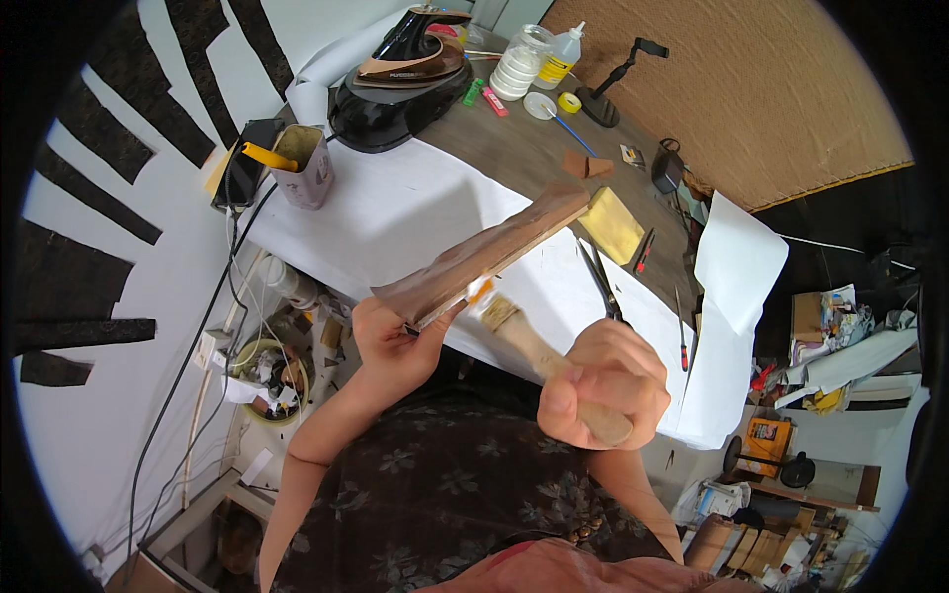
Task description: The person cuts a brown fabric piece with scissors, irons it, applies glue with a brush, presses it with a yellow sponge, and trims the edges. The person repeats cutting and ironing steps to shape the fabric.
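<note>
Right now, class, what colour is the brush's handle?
The handle is pale tan, showing best in the head view.

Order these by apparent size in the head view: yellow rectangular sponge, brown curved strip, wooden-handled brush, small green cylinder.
1. Brown curved strip
2. Wooden-handled brush, partly hidden by the right hand
3. Yellow rectangular sponge
4. Small green cylinder

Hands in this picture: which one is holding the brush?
The right hand, its grip around the pale-handled brush; the left hand instead holds the long brown piece.

piece (pixel 484 249): brown | brush handle (pixel 532 344): tan | block (pixel 611 225): yellow | garment (pixel 425 494): dark (pale flowers)
</note>
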Available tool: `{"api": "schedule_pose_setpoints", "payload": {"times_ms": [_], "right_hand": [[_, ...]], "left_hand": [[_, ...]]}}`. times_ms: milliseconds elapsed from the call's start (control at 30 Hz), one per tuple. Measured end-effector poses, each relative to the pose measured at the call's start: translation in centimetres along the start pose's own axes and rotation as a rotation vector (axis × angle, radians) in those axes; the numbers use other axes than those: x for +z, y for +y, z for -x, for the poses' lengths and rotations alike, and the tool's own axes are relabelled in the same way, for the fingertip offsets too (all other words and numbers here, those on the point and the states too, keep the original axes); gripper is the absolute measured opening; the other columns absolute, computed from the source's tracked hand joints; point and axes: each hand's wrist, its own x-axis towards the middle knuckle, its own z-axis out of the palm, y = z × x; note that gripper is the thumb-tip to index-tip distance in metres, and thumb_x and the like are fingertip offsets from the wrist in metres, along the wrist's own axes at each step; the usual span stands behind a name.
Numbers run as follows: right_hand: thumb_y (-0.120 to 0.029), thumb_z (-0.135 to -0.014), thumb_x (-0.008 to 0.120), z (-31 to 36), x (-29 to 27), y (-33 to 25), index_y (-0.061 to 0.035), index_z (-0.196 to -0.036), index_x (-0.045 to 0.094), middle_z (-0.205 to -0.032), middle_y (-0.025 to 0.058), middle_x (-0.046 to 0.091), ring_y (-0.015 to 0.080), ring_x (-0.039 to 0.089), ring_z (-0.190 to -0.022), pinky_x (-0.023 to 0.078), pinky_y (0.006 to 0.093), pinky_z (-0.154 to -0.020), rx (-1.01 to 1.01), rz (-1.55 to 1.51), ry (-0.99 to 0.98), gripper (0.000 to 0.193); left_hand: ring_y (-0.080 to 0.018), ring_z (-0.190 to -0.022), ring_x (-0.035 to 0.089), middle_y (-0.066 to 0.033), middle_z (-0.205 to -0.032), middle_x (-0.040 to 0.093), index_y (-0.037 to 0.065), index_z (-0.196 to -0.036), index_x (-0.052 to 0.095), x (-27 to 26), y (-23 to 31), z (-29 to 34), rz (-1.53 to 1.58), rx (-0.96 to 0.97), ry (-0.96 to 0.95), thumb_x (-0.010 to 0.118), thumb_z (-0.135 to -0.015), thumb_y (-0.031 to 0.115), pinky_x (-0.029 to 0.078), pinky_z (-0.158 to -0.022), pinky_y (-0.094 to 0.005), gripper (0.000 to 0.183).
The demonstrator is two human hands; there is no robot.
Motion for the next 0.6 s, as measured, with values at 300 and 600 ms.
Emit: {"api": "schedule_pose_setpoints", "payload": {"times_ms": [300, 600], "right_hand": [[-0.004, -0.087, 0.064, -0.7, -0.4, 2.6, -0.0016, -0.079, 0.044, -0.061, 0.0061, 0.05, 0.0099, 0.041, -0.053, 0.028, 0.0227, -0.049, 0.172, 0.332, 0.364, 0.022], [0.0, -0.076, 0.066, -0.3, 0.2, -0.9, -0.0053, -0.086, 0.048, -0.057, 0.0043, 0.051, 0.0174, 0.046, -0.045, 0.038, 0.0307, -0.044, 0.025, -0.172, -0.02, 0.021]], "left_hand": [[-0.0089, -0.074, 0.061, -0.0051, -0.084, 0.07, -0.003, -0.097, 0.07, -0.5, 1.0, -0.1, 0.046, -0.097, -0.086, 0.072, -0.081, 0.001, 0.046, -0.067, -0.0225, 0.016], [-0.0108, -0.076, 0.064, -0.0062, -0.086, 0.071, -0.003, -0.095, 0.07, -0.8, -0.9, 0.8, -0.015, 0.01, -0.094, 0.071, -0.078, -0.001, 0.049, -0.069, -0.0246, 0.017]]}}
